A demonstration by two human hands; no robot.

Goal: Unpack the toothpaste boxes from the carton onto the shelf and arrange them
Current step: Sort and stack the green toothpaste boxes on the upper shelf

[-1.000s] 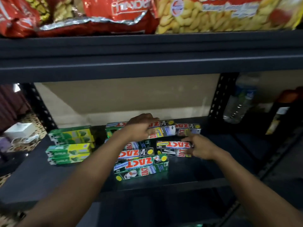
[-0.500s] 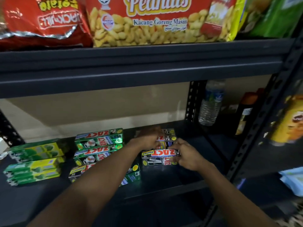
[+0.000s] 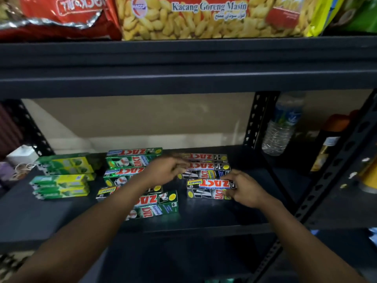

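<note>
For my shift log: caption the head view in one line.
Right hand grips the front silver ZACT box; left hand reaches to the silver boxes behind, on the shelf.

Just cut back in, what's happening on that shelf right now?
A person is lining up toothpaste boxes on the dark shelf. The right hand pinches the right end of the front silver ZACT box, while the left hand reaches with fingers stretched toward the rear silver ZACT boxes. Green ZACT boxes sit to the left, with green-and-yellow boxes farther left. No carton is in view.
</note>
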